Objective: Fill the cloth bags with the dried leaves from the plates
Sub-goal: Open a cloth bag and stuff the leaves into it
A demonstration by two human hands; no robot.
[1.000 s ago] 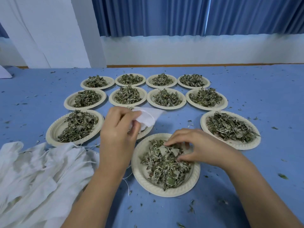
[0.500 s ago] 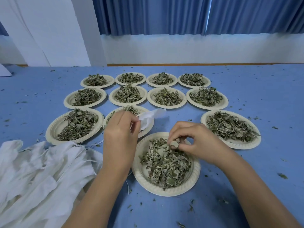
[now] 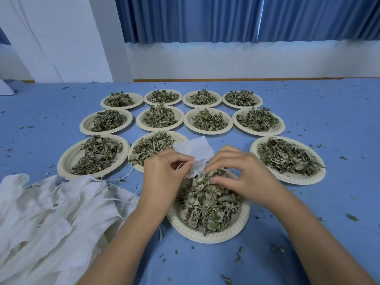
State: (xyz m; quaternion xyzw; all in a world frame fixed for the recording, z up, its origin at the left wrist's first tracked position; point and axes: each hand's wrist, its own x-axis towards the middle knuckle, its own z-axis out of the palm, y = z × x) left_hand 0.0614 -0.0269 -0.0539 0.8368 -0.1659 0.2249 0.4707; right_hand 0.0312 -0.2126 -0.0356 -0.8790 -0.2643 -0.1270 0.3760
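A small white cloth bag (image 3: 195,153) hangs just above the far rim of the nearest paper plate (image 3: 244,219), which holds a heap of dried leaves (image 3: 207,200). My left hand (image 3: 164,173) pinches the bag's mouth at its left side. My right hand (image 3: 242,171) pinches a clump of leaves from the heap, its fingertips right at the bag's mouth. Whether any leaves are inside the bag is hidden.
A pile of white cloth bags (image 3: 47,219) with drawstrings lies at the near left. Several more leaf-filled paper plates (image 3: 287,159) stand in rows beyond and to the right. Leaf crumbs litter the blue table. A wall and blue curtains stand behind.
My left hand has brought the bag right and down to the near plate's far rim. My right hand has lifted from the heap with leaves and met the bag's mouth.
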